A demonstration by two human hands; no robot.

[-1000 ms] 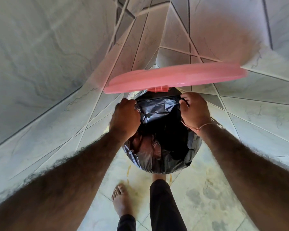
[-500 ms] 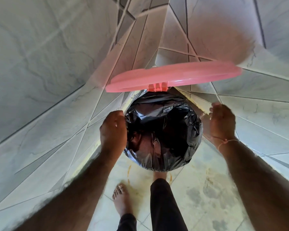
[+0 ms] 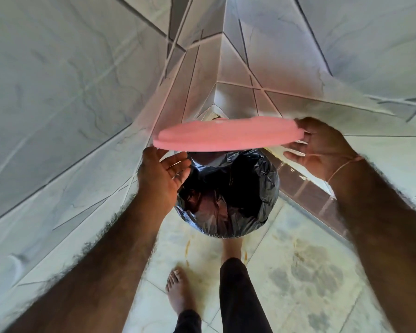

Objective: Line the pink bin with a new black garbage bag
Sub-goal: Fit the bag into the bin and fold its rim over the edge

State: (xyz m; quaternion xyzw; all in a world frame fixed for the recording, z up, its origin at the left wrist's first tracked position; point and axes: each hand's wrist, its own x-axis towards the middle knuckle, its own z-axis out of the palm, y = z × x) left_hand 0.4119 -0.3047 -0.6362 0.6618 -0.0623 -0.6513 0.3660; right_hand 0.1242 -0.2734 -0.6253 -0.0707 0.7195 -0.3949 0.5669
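Note:
A black garbage bag point(image 3: 238, 188) lines the round bin, and its edge is folded over the rim, so the pink body is hidden. The pink lid point(image 3: 226, 138) stands tilted up above the back of the bin. My right hand point(image 3: 322, 147) pinches the lid's right edge, thumb on top and fingers underneath. On the left, my left hand point(image 3: 161, 179) is palm up with fingers spread, just under the lid's left edge and beside the bag's rim.
The bin stands in a corner between two grey tiled walls. A brown skirting strip point(image 3: 305, 188) runs along the right wall. My bare foot point(image 3: 178, 292) and dark trouser leg point(image 3: 238, 296) are on the pale floor tiles right in front of the bin.
Both hands have let go of the bag's rim and moved up and outward to the lid. My right hand has taken the lid's edge, and the lid has tipped lower.

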